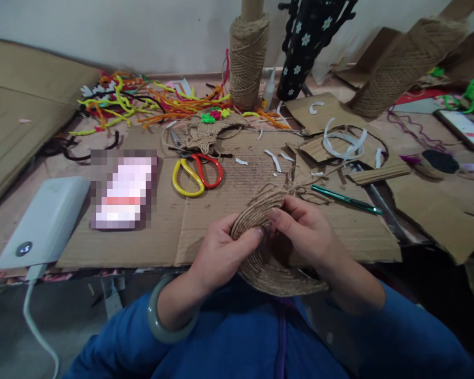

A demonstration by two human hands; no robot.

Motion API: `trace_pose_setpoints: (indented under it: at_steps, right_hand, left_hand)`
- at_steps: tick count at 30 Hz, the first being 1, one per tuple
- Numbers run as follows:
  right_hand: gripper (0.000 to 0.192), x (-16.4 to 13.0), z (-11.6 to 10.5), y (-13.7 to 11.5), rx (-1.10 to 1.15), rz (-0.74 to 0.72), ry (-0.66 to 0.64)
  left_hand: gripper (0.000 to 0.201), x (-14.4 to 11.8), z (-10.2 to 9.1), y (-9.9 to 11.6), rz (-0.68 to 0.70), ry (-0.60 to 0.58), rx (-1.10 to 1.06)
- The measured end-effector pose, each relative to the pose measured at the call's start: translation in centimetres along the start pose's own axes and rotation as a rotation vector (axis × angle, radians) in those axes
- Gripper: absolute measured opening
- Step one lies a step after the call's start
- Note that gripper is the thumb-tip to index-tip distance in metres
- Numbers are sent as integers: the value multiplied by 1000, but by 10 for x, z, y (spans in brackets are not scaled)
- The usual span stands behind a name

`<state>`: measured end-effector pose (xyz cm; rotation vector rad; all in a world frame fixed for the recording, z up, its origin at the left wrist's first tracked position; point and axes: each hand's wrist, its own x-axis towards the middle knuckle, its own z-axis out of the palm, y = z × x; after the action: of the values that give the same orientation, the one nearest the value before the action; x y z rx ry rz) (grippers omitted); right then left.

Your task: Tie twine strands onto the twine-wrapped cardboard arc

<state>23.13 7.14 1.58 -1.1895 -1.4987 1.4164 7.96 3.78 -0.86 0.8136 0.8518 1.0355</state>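
Note:
Between my hands is a curved piece wound in rows of brown jute twine (276,276), held over the table's front edge. My left hand (227,250) grips its left side, thumb on the inner face. My right hand (306,231) pinches at its upper rim, thumb and fingertips pressed together near the twine. What exactly sits in that pinch is hidden. Loose twine (316,196) trails from behind the right fingers onto the cardboard sheet (229,205). A green pen-like tool (345,200) lies just beyond my right hand.
Scissors (197,173) with yellow and red handles lie ahead on the cardboard. To the left are a blurred phone (124,192) and a white power bank (43,221). A twine spool (248,63), coloured pipe cleaners (122,105) and a white ring (343,145) lie farther back.

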Motion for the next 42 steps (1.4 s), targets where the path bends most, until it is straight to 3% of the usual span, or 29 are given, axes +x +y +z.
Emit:
trace_pose_setpoints:
  at_steps: [6,9,11,14,17,23,33,37,42]
  right_hand:
    - [27,2,3,-1,-70,-33,60]
    - [34,2,0,-1,-28,-26,-10]
    - [39,0,-7,-2,-121,-55,-58]
    - [39,-4,-20,-6,-393,-163,57]
    - [29,-3,-28,-11,-476,-274,175]
    - [18,17,-23,-14,-592,-502,-58]
    - [42,22,-23,-9,-434,-289,-102]
    - [41,24,-22,-12,-483,-293,-45]
    - [53,27,-25,-7,-471,-300,-74]
  left_hand:
    - [19,0,1,1,-34,18,-10]
    - [19,0,1,0,-24,24,-5]
    - [19,0,2,0,-25,35,-11]
    - [20,0,2,0,-49,60,-31]
    - [22,-1,1,-1,-74,63,-26]
    - [20,-1,0,-1,-36,33,10]
    - [25,-1,2,1,-87,68,8]
    - [25,-1,3,2,-100,89,8]
    - [24,0,3,3,-91,104,3]
